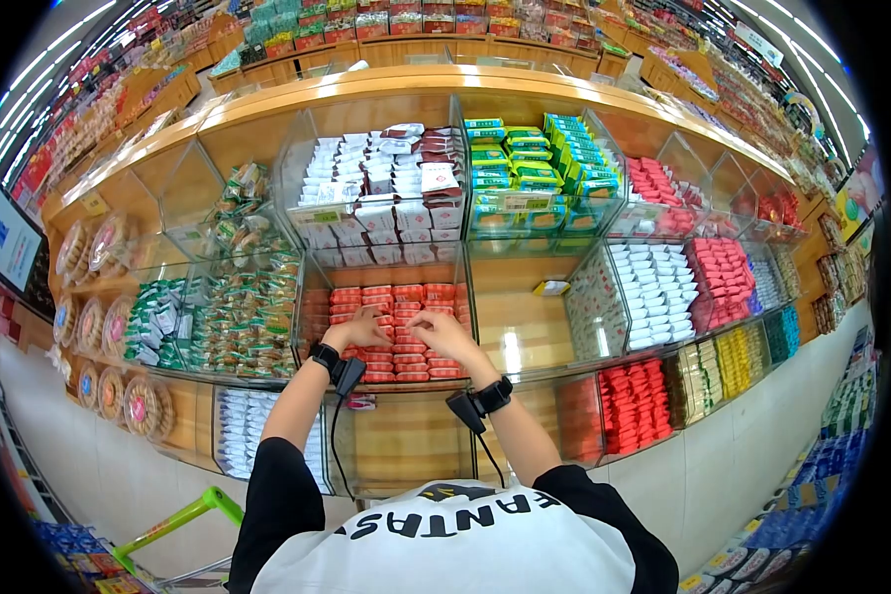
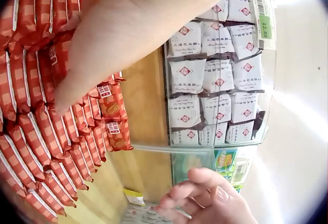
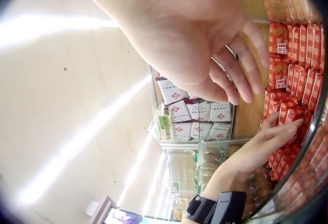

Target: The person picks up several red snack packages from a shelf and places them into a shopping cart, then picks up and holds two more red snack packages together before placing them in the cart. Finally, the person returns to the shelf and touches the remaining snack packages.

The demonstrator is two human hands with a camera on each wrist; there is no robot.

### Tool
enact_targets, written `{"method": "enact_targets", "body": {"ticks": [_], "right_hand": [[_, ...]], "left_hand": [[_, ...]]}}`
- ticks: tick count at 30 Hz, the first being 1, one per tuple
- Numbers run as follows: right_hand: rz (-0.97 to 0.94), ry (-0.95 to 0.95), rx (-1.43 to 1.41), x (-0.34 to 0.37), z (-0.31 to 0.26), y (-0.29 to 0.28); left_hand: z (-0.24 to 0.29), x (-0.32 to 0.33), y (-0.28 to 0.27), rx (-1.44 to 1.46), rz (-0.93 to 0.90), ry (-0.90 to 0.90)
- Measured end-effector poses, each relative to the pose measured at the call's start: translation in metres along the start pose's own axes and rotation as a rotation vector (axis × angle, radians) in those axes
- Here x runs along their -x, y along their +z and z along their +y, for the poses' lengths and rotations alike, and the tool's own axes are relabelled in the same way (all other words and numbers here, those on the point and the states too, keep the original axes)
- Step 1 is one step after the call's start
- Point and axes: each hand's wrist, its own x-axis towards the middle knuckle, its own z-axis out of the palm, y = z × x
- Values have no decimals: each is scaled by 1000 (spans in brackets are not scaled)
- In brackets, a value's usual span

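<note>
Red checked packets (image 1: 407, 315) (image 2: 31, 80) (image 3: 302, 88) fill a clear-walled bin in the middle of the shelf. Over their left part reaches the left hand (image 1: 364, 327) (image 2: 133, 29) (image 3: 256, 152), its fingers spread and touching the packets; whether a packet is between thumb and fingers is unclear. The right hand (image 1: 444, 335) (image 3: 189, 39) hovers to the right, fingers loosely bent, with nothing in it; the left wrist view shows it (image 2: 210, 201) apart from the packets.
White packets (image 1: 381, 188) (image 2: 218, 75) (image 3: 200, 113) stand in the bin behind, beside green and yellow ones (image 1: 530, 163). A wooden compartment (image 1: 515, 322) with a small yellow card (image 1: 551, 288) is at the right. Clear dividers separate the bins. A green-handled cart (image 1: 183, 520) is at lower left.
</note>
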Motion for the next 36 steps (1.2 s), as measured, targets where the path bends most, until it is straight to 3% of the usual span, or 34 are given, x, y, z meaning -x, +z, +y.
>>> {"method": "enact_targets", "body": {"ticks": [2,10,16,18,20,24,26,29,34,36], "right_hand": [[-4,2,-19,1,-1,0],[-7,13,-22,2,-2,0],[33,-1,9,-2,12,6],[85,-25,16,-3,17,8],[205,-111,256,-4,17,8],[178,-121,179,4,-3,5],[-23,-76,-259,4,2,5],[-155,-107,-383,12,-11,-4],[-299,-77,-304,23,-19,-11],[-359,-70,-224,29,-27,-15]], "left_hand": [[-10,-7,9,76,-9,-122],[11,12,-14,42,-27,-45],[29,37,-35,394,114,67],[35,44,-38,468,258,180],[51,62,-45,551,307,251],[84,96,-53,743,497,396],[91,105,-49,769,531,398],[96,109,-33,850,591,381],[109,125,-6,1076,625,277],[109,127,7,1025,664,303]]}}
